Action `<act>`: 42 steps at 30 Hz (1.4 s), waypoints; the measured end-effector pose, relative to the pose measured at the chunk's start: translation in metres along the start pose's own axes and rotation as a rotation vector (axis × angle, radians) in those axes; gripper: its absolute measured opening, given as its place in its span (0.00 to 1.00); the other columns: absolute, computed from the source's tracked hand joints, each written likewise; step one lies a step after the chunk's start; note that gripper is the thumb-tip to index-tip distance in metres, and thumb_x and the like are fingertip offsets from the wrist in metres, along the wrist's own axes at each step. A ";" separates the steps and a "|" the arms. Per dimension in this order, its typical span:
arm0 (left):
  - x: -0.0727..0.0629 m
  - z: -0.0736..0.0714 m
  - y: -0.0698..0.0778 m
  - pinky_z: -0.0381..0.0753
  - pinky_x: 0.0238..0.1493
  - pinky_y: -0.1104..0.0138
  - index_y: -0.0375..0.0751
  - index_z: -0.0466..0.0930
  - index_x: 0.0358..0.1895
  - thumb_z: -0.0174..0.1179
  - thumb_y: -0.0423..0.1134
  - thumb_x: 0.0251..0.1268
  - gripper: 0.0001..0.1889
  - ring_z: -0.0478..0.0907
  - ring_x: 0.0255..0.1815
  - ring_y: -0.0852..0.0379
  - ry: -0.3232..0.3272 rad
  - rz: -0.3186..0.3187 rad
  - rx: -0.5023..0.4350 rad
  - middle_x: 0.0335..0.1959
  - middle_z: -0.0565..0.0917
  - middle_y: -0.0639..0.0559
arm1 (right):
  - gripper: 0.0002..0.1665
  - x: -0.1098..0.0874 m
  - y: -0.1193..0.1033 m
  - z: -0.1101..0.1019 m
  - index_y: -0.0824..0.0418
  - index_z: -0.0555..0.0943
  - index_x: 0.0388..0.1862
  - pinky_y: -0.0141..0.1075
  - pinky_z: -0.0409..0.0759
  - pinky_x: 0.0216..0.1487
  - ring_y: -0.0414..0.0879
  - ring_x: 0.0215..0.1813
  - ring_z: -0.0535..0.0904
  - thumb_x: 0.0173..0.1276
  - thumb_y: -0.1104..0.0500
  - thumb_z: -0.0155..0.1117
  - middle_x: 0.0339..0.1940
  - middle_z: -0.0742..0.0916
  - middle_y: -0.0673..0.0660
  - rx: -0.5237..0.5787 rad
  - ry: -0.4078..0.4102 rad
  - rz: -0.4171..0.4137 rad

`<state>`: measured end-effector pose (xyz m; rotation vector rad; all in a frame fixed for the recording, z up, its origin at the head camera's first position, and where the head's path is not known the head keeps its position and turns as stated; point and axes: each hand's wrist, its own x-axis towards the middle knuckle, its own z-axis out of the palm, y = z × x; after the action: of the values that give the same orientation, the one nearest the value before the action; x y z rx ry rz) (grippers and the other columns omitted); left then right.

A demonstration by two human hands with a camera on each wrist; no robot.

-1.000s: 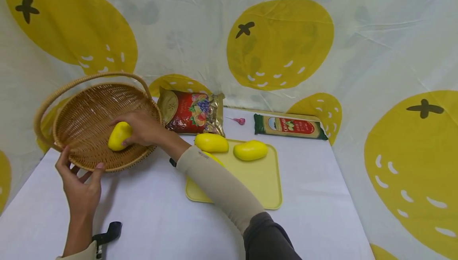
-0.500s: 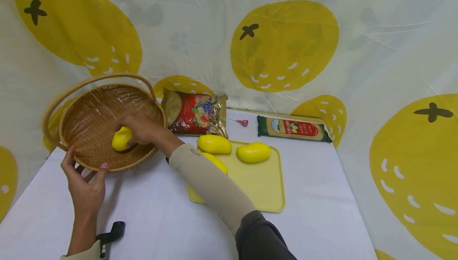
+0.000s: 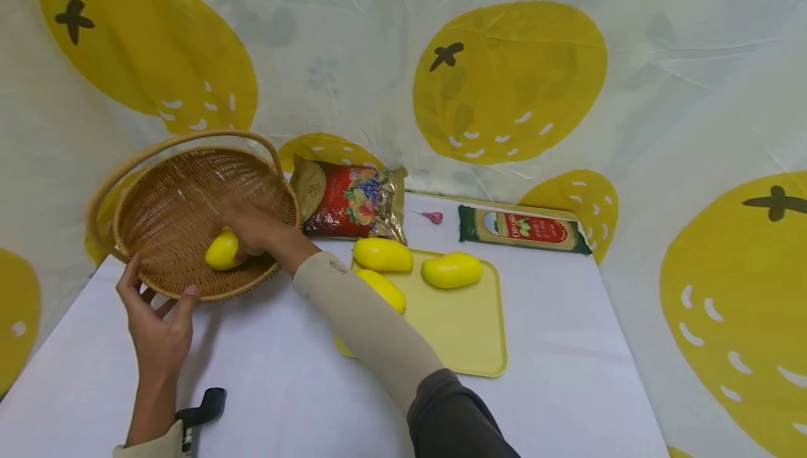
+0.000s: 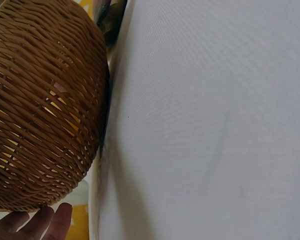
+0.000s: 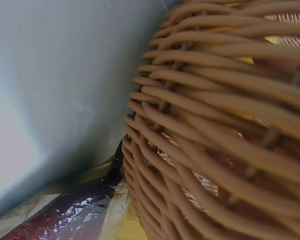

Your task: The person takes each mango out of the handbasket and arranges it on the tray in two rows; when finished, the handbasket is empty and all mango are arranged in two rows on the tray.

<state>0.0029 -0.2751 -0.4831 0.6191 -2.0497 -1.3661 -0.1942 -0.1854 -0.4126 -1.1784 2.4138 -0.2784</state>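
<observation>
A wicker basket point(image 3: 170, 199) with a hooped handle tilts its hollow toward me at the left of the table. My left hand point(image 3: 160, 335) grips its near rim from below; the left wrist view shows fingertips point(image 4: 60, 220) against the weave. Inside the basket sits a yellow mango point(image 3: 221, 253), low near the front wall. My right hand point(image 3: 252, 227), blurred, reaches in over the near right rim and curls over the mango's top and right side, hiding part of it. Through the right wrist camera only the basket's outer weave point(image 5: 215, 100) fills the right side.
A pale yellow tray point(image 3: 469, 353) carries several more mangoes point(image 3: 451, 270), partly under my right sleeve point(image 3: 372, 325). Behind stand a red and gold candy bag point(image 3: 353, 199), a pink lollipop point(image 3: 432, 217) and a green-ended packet point(image 3: 523, 229), along a fruit-print curtain point(image 3: 353, 59).
The whole head view has shifted slightly right. My right hand has come a little further over the mango, which stays low in the basket. The left hand keeps its grip on the rim.
</observation>
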 end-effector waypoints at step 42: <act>0.000 -0.001 0.003 0.77 0.68 0.71 0.62 0.49 0.85 0.66 0.34 0.71 0.47 0.68 0.77 0.46 -0.001 0.004 0.042 0.84 0.60 0.56 | 0.41 -0.092 0.000 -0.018 0.35 0.76 0.77 0.28 0.70 0.66 0.38 0.72 0.71 0.66 0.37 0.76 0.75 0.79 0.43 0.168 0.426 -0.111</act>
<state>0.0035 -0.2742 -0.4799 0.6323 -2.0839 -1.3242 -0.1528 -0.1131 -0.3693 -1.2803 2.6125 -0.8249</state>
